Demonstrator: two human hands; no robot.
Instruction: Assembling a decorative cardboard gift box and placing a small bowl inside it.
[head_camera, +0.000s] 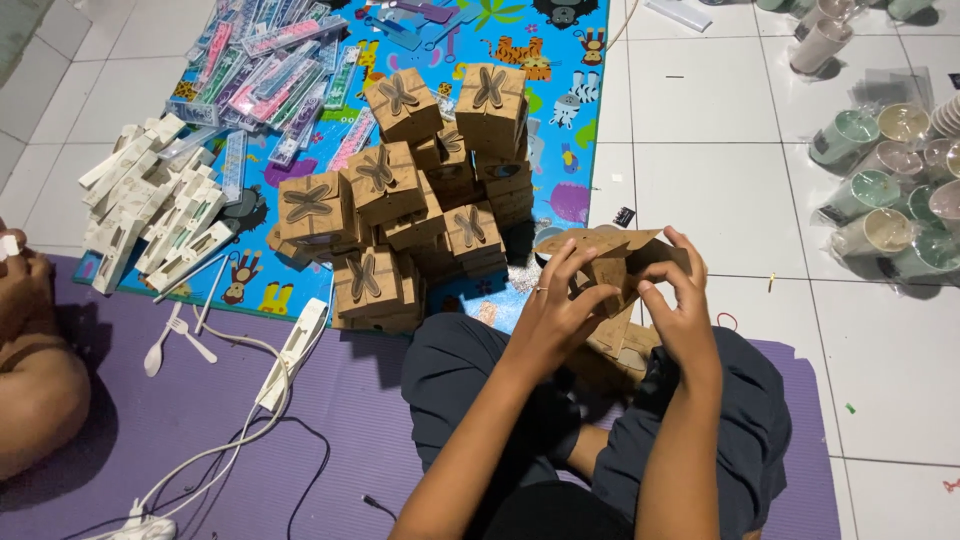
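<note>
Both hands work one flat brown cardboard box blank (610, 262), right of centre above my lap. My left hand (553, 315) and right hand (680, 305) pinch its flaps, mid-fold I judge; next, tucking panels square. It looks creased, half-formed, unlike the finished butterfly-topped boxes (400, 200) stacked at centre.

1. White tiled floor (720, 190) under everything; I sit on it.
2. Purple mat (200, 400) beneath my legs; on it a white power strip (296, 352) with cords, and white plastic cutlery (172, 338).
3. Blue animal-print play mat (560, 110) ahead, touching the purple mat's far edge.
4. On the play mat: heap of brown folded boxes (420, 200), a pile of white cases (150, 205), pastel cutlery packs (270, 70).
5. Right, on bare tile: wrapped cups (890, 190), lying on their sides.
</note>
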